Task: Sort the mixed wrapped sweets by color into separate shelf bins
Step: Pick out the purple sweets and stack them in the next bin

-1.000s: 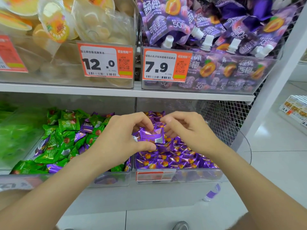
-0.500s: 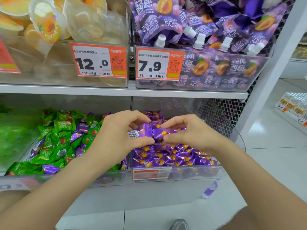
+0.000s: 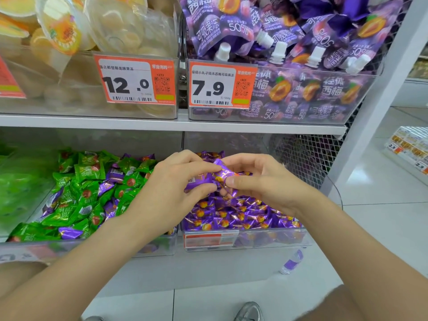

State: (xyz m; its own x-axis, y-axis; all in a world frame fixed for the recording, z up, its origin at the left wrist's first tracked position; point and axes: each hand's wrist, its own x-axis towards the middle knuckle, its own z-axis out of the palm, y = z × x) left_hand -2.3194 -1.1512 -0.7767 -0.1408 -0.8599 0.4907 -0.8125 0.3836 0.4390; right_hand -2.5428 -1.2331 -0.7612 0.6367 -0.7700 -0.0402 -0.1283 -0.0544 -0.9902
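Note:
Two clear bins stand on the lower shelf. The left bin [image 3: 159, 247] holds green sweets [image 3: 81, 205] with several purple sweets [image 3: 69, 233] mixed in. The right bin [image 3: 301, 237] holds only purple sweets [image 3: 231, 214]. Above the right bin, my left hand [image 3: 171, 191] pinches purple wrapped sweets [image 3: 200, 180] between thumb and fingers. My right hand [image 3: 261, 181] faces it and grips a purple sweet [image 3: 223, 171] at the same spot, fingertips almost touching the left hand's.
The upper shelf [image 3: 185, 123] carries a bin of yellow jelly cups [image 3: 111, 35] and a bin of purple pouches [image 3: 289, 42], each with an orange price tag. A white upright post [image 3: 379, 93] and wire mesh [image 3: 301, 158] bound the right side. White floor tiles [image 3: 382, 216] lie beyond.
Both hands have stayed together over the right bin, working the purple sweets between their fingers. The right hand's fingers have closed onto a sweet next to the left hand's bunch.

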